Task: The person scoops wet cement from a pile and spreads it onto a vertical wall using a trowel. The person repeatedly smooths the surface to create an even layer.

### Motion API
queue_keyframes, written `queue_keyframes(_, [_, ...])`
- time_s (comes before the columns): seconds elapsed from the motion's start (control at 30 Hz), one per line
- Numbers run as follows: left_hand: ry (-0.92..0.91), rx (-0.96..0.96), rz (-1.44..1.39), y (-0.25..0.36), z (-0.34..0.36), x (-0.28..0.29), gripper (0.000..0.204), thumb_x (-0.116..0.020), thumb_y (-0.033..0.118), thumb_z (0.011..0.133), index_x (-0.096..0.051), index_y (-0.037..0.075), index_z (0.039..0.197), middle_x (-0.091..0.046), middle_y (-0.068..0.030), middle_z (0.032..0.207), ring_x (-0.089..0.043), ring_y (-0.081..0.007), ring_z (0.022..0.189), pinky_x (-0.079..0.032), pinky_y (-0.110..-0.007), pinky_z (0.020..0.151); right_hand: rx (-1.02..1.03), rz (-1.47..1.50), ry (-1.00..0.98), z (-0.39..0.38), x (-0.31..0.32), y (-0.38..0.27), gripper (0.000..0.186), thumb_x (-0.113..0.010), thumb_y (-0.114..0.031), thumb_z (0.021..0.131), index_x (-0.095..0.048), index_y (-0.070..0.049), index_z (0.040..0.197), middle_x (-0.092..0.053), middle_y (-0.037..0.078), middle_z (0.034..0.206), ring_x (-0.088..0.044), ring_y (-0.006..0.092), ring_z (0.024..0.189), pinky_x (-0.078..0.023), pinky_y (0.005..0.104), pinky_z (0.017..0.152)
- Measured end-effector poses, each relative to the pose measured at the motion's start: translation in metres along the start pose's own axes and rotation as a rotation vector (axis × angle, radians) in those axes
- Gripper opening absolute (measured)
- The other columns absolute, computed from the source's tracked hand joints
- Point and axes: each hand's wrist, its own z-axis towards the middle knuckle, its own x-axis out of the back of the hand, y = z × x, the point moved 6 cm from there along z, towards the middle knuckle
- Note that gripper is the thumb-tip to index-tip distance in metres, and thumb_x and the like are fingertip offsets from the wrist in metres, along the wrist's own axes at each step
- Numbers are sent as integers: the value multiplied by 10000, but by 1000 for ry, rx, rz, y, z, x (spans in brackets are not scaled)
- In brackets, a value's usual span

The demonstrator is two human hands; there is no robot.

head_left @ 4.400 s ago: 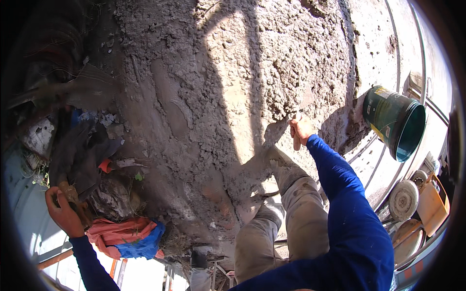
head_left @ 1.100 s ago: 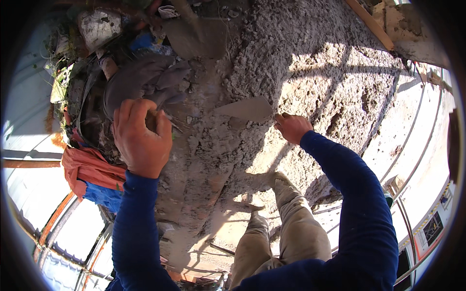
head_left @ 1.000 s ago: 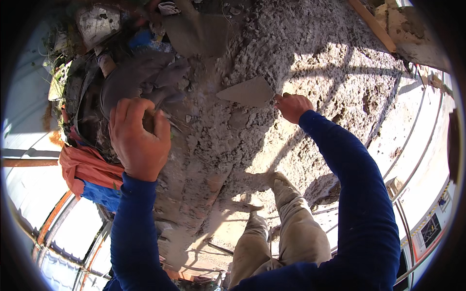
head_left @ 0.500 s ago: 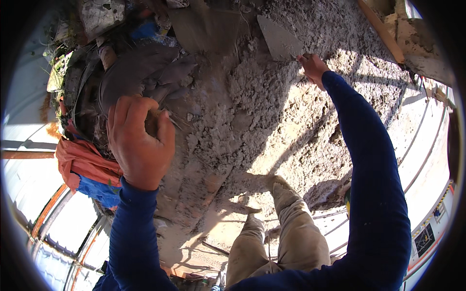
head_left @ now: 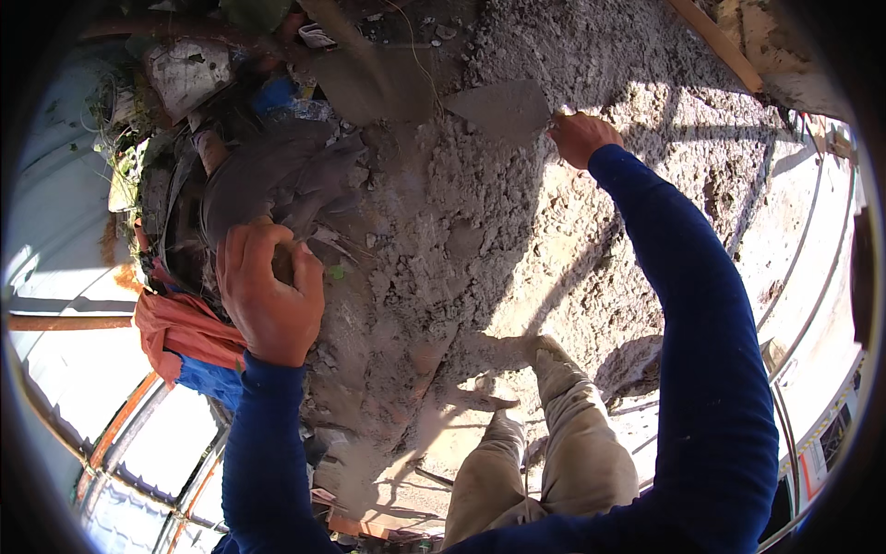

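My right hand (head_left: 583, 138) is closed around the handle end of a pointed trowel (head_left: 503, 109). The trowel's flat grey blade points left, over a rough, lumpy grey-brown layer that looks like mortar or mud (head_left: 461, 203). My left hand (head_left: 272, 300) is raised at the left, its fingers and thumb curled toward each other. A brownish patch shows between thumb and fingers, but I cannot make out what it is. Just beyond this hand lies a crumpled dark grey sheet or bag (head_left: 263, 166).
Orange-red cloth (head_left: 180, 323) and blue cloth (head_left: 208, 377) lie left of my left hand. A pale block (head_left: 189, 76) is at the far left. A wooden board (head_left: 715, 44) borders the far right. My legs in khaki trousers (head_left: 586, 443) stand in the foreground.
The trowel blade has swung round to point left, darker now in the shade. My right hand has shifted slightly left with it. The left hand keeps its curled shape; the whole view has shifted slightly.
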Motion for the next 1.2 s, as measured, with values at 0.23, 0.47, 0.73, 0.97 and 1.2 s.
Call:
queue_keyframes(0.23, [28, 5, -40, -2, -1, 0, 233, -773, 47, 767, -637, 81, 953, -620, -98, 964, -615, -343, 908, -480, -479, 838, -148, 185, 124, 40, 10, 25, 449, -473, -418, 1115, -664, -113, 1383, -752, 245, 1211, -729, 429, 1140, -570, 558, 1007])
queue_keyframes(0.47, [49, 37, -38, -8, -4, 5, 256, -788, 42, 755, -640, 93, 956, -616, -95, 984, -612, -344, 907, -484, -483, 830, 15, 34, -143, -47, -46, -50, 447, -464, -435, 1119, -618, -132, 1408, -763, 229, 1140, -747, 414, 1077, -573, 563, 967])
queue_keyframes(0.73, [46, 6, -51, -3, 0, -1, 249, -782, 32, 757, -632, 89, 948, -609, -103, 955, -610, -353, 904, -485, -470, 824, -135, 89, 188, 92, 32, 68, 558, -434, -494, 1124, -664, -46, 1366, -750, 237, 1241, -747, 395, 1118, -584, 534, 949])
queue_keyframes(0.97, [19, 40, -10, -2, 0, 5, 222, -778, 53, 776, -631, 95, 939, -617, -99, 969, -620, -357, 928, -486, -481, 840, -366, 1034, 57, 40, -68, -26, 584, -463, -471, 1127, -636, 73, 1247, -733, 316, 1052, -763, 398, 938, -586, 475, 778])
queue_keyframes(1.2, [-10, 37, -2, -2, 1, 3, 202, -767, 64, 787, -632, 89, 936, -622, -116, 994, -623, -375, 949, -486, -498, 870, -14, 569, -228, -20, -59, -35, 526, -491, -414, 1111, -667, 55, 1274, -726, 334, 1177, -692, 503, 1150, -540, 580, 1001])
